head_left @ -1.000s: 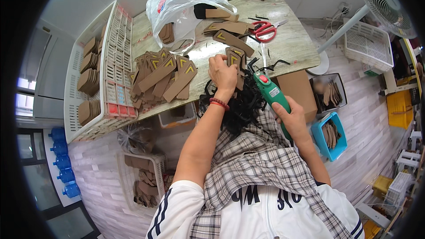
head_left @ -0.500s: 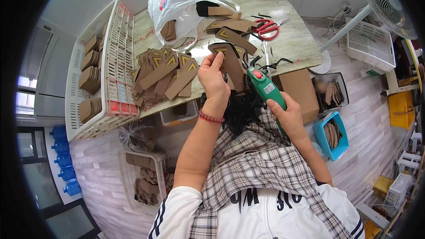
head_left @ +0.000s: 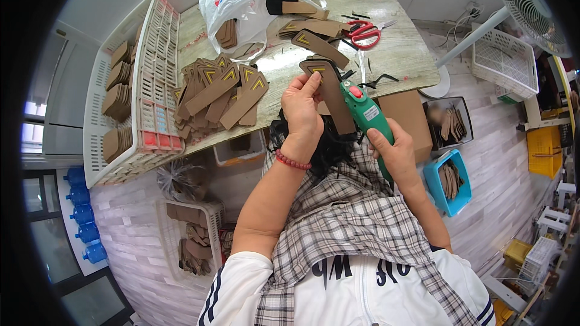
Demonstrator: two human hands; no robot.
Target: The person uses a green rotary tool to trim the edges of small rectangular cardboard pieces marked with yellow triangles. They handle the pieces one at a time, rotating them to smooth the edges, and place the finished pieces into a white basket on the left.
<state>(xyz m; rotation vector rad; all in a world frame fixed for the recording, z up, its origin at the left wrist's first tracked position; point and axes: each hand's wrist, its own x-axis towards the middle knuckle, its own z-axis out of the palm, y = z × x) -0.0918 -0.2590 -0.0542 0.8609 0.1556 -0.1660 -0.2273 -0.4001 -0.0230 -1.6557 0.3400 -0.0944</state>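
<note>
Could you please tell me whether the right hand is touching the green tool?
Touching. The head view shows the right hand closed around the lower part of the green tool, with skin directly against its casing.

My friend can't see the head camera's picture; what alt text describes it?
A person's left fingers hold a brown strip with a yellow chevron; the right fingers grip a green handheld tool beside it. Similar strips and red-handled scissors lie on the worktable.

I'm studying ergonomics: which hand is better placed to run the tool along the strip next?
Likely the right hand: it grips the green power tool beside the chevron-marked strip the left hand holds.
</note>
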